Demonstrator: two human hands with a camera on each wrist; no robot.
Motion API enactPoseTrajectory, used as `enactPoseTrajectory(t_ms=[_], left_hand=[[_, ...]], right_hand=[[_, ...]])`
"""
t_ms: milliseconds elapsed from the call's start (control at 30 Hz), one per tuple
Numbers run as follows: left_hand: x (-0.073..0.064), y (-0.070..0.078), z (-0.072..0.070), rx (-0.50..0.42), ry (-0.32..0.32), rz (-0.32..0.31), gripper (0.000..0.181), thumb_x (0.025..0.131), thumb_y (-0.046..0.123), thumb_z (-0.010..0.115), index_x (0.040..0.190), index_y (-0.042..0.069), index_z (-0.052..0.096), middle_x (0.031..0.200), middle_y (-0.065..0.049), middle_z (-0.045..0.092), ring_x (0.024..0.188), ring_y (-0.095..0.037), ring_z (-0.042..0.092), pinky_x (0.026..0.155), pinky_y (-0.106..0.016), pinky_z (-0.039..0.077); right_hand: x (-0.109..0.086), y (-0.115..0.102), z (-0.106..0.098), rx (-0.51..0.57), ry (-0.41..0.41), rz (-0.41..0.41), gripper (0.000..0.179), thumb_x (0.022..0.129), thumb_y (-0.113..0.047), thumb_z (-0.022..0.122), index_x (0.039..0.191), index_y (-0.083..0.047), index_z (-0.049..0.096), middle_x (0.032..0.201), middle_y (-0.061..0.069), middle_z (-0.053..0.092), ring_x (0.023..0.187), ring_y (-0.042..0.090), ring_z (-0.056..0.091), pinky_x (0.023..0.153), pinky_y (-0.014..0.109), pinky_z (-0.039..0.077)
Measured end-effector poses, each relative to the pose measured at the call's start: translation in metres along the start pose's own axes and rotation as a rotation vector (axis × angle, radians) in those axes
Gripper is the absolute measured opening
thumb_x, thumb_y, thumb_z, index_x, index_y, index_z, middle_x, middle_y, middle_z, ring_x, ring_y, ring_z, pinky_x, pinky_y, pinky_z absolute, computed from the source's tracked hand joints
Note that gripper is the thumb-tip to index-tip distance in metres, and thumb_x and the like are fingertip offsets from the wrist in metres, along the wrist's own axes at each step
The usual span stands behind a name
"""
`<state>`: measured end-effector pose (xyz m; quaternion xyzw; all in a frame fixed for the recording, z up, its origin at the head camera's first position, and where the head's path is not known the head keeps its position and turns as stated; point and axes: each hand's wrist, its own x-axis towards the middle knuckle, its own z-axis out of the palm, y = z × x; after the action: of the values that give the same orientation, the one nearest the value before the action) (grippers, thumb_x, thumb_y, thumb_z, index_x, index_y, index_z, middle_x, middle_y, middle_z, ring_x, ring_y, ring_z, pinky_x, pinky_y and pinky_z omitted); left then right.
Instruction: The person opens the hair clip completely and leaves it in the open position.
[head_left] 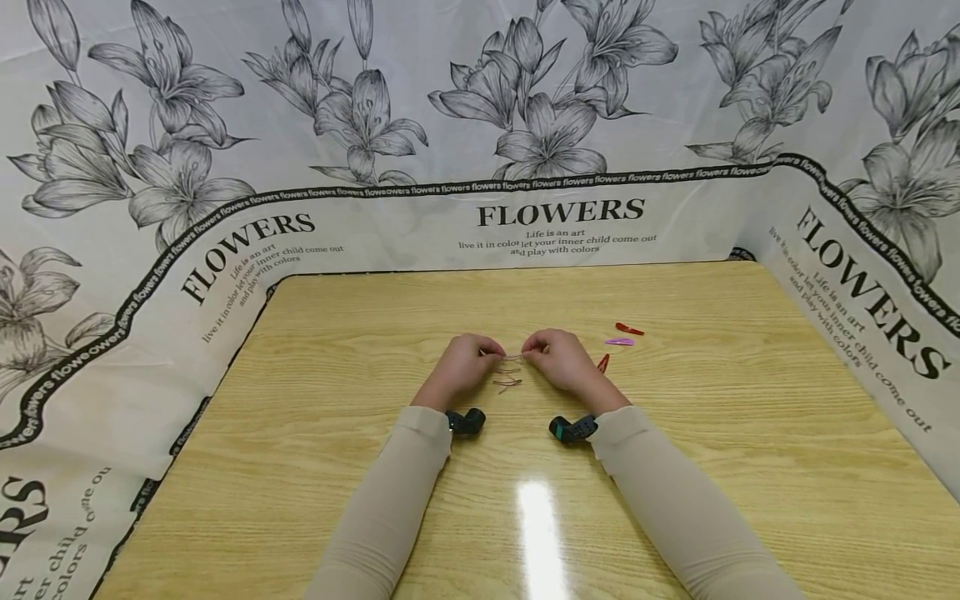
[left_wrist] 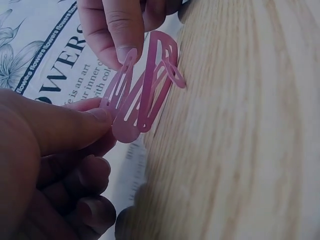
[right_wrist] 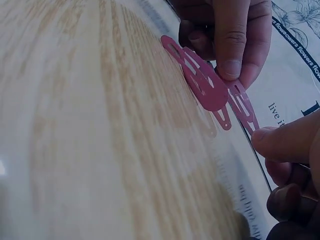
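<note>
Between both hands is a pink snap hair clip [left_wrist: 120, 85], raised over the table. My left hand [head_left: 462, 364] pinches its broad end between thumb and forefinger. The narrow tip is in a pinch of my right hand [head_left: 557, 358], clearest in the right wrist view, where the clip [right_wrist: 244, 105] spans the gap between the two thumbs. Close beside it, on the near side, several more pink hair clips [right_wrist: 207, 85] lie on the wood, some crossing one another.
Past the right hand lie a red hair clip [head_left: 629, 329], a purple clip [head_left: 619, 342] and another red clip [head_left: 603, 363], partly behind that hand. A flower-printed cloth [head_left: 555, 225] walls the wooden table [head_left: 675, 517] at the back and sides.
</note>
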<state>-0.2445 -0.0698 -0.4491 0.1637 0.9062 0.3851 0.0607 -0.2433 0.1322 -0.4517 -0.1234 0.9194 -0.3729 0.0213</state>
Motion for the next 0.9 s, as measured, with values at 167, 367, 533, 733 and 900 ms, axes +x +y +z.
enactPoseTrajectory(t_ms=[167, 367, 533, 733, 900], left_hand=[[0.0021, -0.0018, 0.0008, 0.032, -0.017, 0.006, 0.016, 0.096, 0.020, 0.060, 0.096, 0.016, 0.075, 0.103, 0.000, 0.071, 0.098, -0.015, 0.062, 0.088, -0.035, 0.050], [0.0031, -0.0004, 0.0010, 0.070, -0.028, 0.012, 0.016, 0.096, 0.021, 0.061, 0.099, 0.014, 0.075, 0.106, -0.001, 0.071, 0.101, -0.016, 0.063, 0.090, -0.036, 0.050], [0.0034, 0.0013, 0.0012, 0.084, -0.036, 0.008, 0.016, 0.096, 0.021, 0.061, 0.100, 0.014, 0.075, 0.106, -0.002, 0.071, 0.101, -0.017, 0.063, 0.089, -0.036, 0.051], [0.0049, 0.0019, 0.0014, 0.085, -0.050, 0.005, 0.016, 0.096, 0.021, 0.061, 0.101, 0.014, 0.075, 0.106, -0.002, 0.071, 0.101, -0.017, 0.064, 0.089, -0.036, 0.051], [0.0074, 0.0009, 0.0014, 0.092, -0.062, 0.002, 0.017, 0.096, 0.021, 0.060, 0.102, 0.014, 0.074, 0.105, -0.002, 0.071, 0.099, -0.017, 0.064, 0.088, -0.036, 0.052]], right_hand=[[0.0002, -0.0006, 0.0012, -0.028, -0.002, -0.001, 0.009, 0.094, -0.019, 0.064, 0.095, -0.013, 0.070, 0.097, 0.006, 0.067, 0.087, 0.021, 0.057, 0.080, 0.037, 0.046], [0.0006, -0.0007, 0.0021, -0.073, -0.002, -0.011, 0.011, 0.094, -0.020, 0.063, 0.096, -0.012, 0.070, 0.100, 0.008, 0.067, 0.092, 0.023, 0.058, 0.085, 0.041, 0.047], [0.0008, -0.0002, 0.0023, -0.092, -0.008, -0.019, 0.011, 0.094, -0.020, 0.063, 0.096, -0.012, 0.071, 0.100, 0.008, 0.067, 0.091, 0.023, 0.059, 0.084, 0.042, 0.047], [0.0010, 0.0002, 0.0032, -0.113, -0.007, -0.026, 0.011, 0.094, -0.019, 0.063, 0.095, -0.011, 0.070, 0.096, 0.008, 0.067, 0.088, 0.023, 0.059, 0.083, 0.041, 0.048], [0.0008, 0.0005, 0.0035, -0.136, -0.004, -0.042, 0.010, 0.094, -0.018, 0.064, 0.094, -0.011, 0.071, 0.095, 0.008, 0.066, 0.088, 0.023, 0.059, 0.082, 0.042, 0.047]])
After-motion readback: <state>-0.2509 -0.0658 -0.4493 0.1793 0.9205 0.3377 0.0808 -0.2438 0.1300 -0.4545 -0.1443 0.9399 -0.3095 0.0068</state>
